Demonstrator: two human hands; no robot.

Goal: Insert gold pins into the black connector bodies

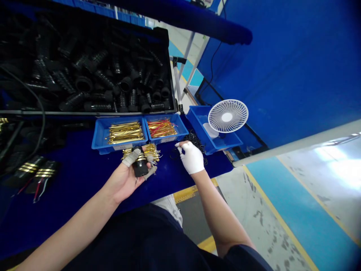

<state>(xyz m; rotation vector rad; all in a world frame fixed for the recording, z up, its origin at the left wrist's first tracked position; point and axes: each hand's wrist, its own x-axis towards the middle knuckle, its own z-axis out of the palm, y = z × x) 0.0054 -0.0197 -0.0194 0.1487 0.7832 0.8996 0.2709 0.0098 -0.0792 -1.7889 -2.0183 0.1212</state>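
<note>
My left hand (125,177), its fingers wrapped in grey finger cots, holds a black cylindrical connector (140,165) with gold bands upright in the palm. A loose bundle of gold wires (150,152) lies just beyond it on the blue work surface (70,214). My right hand (192,158), in a white glove, rests beside a heap of thin black rubber rings (194,140). Its thumb and forefinger curl close together, and I cannot tell whether they pinch a ring.
Two blue trays of gold and red-tipped wires (97,137) (183,130) stand ahead. A black case of ribbed connectors (93,82) fills the far left. Two finished connectors (42,175) lie left. A white fan (228,116) stands over a blue tray (197,116).
</note>
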